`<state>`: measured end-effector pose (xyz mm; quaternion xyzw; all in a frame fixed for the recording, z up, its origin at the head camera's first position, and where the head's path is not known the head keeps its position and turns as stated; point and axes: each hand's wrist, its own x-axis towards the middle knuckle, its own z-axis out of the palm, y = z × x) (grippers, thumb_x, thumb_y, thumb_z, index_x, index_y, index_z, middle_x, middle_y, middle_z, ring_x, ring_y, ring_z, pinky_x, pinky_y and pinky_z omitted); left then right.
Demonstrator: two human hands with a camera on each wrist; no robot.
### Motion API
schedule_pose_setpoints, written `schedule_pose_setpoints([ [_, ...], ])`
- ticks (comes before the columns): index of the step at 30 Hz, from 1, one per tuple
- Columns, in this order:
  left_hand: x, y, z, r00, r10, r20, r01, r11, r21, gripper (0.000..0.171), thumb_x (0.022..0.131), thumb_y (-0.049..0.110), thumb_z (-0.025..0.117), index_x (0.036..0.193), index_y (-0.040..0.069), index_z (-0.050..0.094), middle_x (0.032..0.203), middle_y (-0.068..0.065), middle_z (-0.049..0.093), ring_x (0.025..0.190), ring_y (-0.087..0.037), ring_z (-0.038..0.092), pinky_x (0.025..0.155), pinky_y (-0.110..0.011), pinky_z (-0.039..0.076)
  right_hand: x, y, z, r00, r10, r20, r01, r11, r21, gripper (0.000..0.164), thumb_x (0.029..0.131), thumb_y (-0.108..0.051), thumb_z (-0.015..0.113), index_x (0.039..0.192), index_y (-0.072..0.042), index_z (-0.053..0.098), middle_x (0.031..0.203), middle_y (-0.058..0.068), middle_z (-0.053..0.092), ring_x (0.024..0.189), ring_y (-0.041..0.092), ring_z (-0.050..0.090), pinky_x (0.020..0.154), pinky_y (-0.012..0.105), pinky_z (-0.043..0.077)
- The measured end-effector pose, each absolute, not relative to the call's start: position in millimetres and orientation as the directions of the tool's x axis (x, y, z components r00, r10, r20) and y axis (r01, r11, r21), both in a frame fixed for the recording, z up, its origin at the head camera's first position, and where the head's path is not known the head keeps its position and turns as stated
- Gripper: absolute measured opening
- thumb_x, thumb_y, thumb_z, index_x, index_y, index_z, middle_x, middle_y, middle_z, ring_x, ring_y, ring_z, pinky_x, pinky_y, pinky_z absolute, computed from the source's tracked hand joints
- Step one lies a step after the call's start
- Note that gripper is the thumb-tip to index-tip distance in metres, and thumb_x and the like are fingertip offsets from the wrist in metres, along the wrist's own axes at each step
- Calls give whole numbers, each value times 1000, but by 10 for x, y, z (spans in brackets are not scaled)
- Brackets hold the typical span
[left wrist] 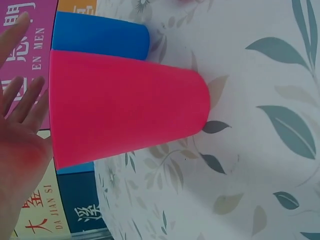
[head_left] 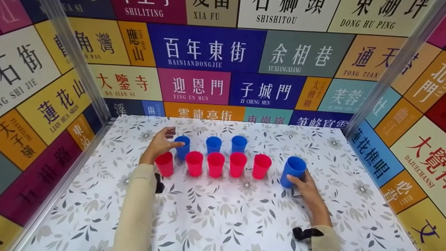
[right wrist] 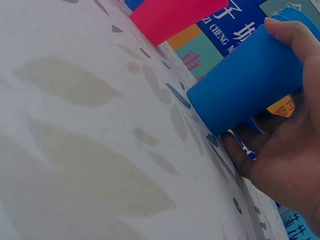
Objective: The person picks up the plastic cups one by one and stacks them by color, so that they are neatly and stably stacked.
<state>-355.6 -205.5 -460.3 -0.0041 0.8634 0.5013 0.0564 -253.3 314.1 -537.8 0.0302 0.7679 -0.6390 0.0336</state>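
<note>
My left hand is at the leftmost blue cup of the back row, its thumb across the cup near the rim. The fingers stretch out loosely to the left of that cup. In the left wrist view the spread fingers show behind a red cup. At the right, my right hand grips a stack of nested blue cups, thumb on the near side. That stack leans slightly; its base is at or just above the tabletop in the right wrist view.
Several upright red cups form a row across the table. Behind them stand two more blue cups. Printed panels with lettering wall off the back and sides.
</note>
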Motion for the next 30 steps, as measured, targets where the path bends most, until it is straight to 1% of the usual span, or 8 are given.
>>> schedule_pose_setpoints([
  [4,-3575,-2059,-4588,-986,96,-136,-68,514,855,90,82,30,82,155,12,33,154,-17,44,142,-35,40,115,-52,41,-2534,3142,-5386,-996,5,-91,90,176,-980,88,96,-29,68,162,-17,11,165,18,23,155,36,18,127,54,5],
  [8,-3595,-2046,-4586,-981,146,-130,-29,546,837,86,82,27,82,153,12,35,151,-16,46,140,-35,43,110,-52,46,-2526,3137,-5388,-997,0,-76,75,167,-983,86,96,-25,67,161,-15,11,165,19,23,154,37,18,127,55,7],
  [11,-3603,-2043,-4580,-981,147,-124,-22,554,832,85,81,25,82,152,13,37,150,-15,48,139,-34,44,109,-51,48,-2523,3135,-5383,-998,-8,-69,67,171,-983,87,97,-24,66,162,-14,9,165,20,21,154,37,17,127,56,8],
  [17,-3624,-2044,-4568,-981,135,-140,-45,545,837,87,81,22,83,154,15,35,151,-15,46,140,-34,42,110,-52,46,-2530,3147,-5364,-997,5,-79,78,172,-982,87,96,-25,67,162,-16,10,165,19,22,154,37,18,127,55,6],
  [20,-3639,-2037,-4587,-976,129,-175,-67,586,808,88,81,22,83,154,15,34,153,-15,45,140,-35,42,112,-51,44,-2535,3146,-5358,-997,9,-80,80,168,-982,86,97,-25,67,162,-17,10,165,19,22,155,37,18,127,55,6],
  [24,-3643,-2036,-4619,-972,110,-206,-87,649,755,88,82,24,83,155,12,34,152,-19,45,138,-36,45,114,-50,42,-2535,3136,-5354,-996,7,-84,84,170,-982,87,97,-26,66,162,-17,9,166,19,20,155,37,16,127,54,6],
  [28,-3648,-2039,-4639,-972,98,-215,-97,663,742,86,83,26,82,154,10,37,150,-22,46,135,-37,47,115,-50,41,-2522,3128,-5358,-996,9,-89,89,163,-983,88,97,-25,67,162,-18,9,166,19,20,155,36,15,128,53,6],
  [30,-3655,-2041,-4651,-969,92,-230,-113,663,740,84,83,26,82,152,11,39,150,-21,46,135,-36,47,116,-50,40,-2521,3127,-5359,-996,11,-91,91,160,-983,88,97,-25,67,162,-18,9,166,19,20,155,37,15,128,53,6],
])
